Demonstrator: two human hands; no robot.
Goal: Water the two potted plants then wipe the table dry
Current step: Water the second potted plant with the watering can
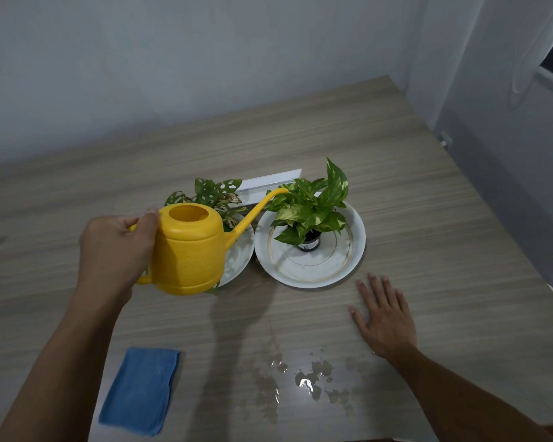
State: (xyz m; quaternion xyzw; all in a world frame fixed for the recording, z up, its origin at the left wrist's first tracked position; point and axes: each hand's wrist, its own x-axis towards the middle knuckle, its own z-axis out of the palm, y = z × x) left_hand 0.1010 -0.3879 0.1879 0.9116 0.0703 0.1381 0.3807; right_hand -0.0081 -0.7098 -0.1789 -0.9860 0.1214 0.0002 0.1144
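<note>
— While you hold that can, how far along are you?

— My left hand (115,250) has its fingers closed on the yellow watering can (189,250); its spout points up and right over the pothos (310,208). Right hand (385,317) lies open on the bench (428,218). Puddle (307,381) unwiped, blue cloth (141,390) untouched.

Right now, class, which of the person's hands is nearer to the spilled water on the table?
Right. The right hand lies flat just beyond the puddle; the left hand holds the watering can farther off.
</note>
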